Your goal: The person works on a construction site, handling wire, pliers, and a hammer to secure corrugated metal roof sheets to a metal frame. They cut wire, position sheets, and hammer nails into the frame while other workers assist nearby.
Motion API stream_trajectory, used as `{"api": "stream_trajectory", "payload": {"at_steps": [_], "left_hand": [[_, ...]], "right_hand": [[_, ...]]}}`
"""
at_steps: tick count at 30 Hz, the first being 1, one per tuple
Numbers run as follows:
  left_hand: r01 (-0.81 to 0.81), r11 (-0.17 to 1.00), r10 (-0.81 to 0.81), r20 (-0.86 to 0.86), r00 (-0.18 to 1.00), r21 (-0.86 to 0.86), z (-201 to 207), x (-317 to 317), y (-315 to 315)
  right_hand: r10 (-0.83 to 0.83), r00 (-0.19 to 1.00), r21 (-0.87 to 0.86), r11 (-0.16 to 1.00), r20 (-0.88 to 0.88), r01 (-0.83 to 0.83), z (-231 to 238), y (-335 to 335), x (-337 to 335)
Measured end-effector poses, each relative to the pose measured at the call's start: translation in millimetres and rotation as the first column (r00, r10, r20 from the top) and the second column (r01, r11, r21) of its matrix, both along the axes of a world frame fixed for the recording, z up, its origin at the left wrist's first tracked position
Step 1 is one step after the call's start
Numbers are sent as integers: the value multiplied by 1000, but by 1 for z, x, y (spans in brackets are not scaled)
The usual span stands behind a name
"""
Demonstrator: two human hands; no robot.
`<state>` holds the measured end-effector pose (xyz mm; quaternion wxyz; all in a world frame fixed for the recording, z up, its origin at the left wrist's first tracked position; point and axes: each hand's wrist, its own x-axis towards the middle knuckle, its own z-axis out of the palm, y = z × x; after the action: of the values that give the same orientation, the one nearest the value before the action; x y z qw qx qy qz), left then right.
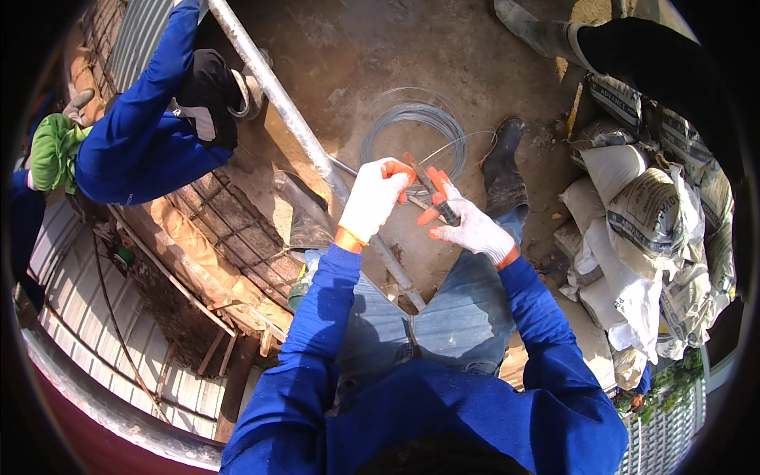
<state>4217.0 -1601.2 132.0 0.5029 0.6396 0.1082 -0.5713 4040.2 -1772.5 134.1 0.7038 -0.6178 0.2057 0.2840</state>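
Observation:
My left hand, in a white glove with orange fingertips, is closed, its fingers curled in a pinch. What it holds is hidden. Close beside it, my right hand, gloved alike, grips a rusty hand tool with a dark shaft; its exact kind does not show. A second thin, pale bar shows between the hands; I cannot tell whether it belongs to the tool. Beyond my hands a coil of grey wire lies on the ground, a loose strand looping toward my right boot.
A metal pole slants past my left hand, between my legs. At left, a person in blue crouches by a rebar mesh. Filled sacks are piled at right. Another person's leg reaches in at the upper right.

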Motion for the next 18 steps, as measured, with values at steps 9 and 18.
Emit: {"api": "stream_trajectory", "payload": {"at_steps": [9,18], "left_hand": [[-17,1000,18,93,995,-7,17,10,2],[-57,998,58,152,987,-12,2,4,12]], "right_hand": [[-138,978,201,965,-158,169,8,-4,7],[-134,969,130,978,-206,162,12,1,7]]}}
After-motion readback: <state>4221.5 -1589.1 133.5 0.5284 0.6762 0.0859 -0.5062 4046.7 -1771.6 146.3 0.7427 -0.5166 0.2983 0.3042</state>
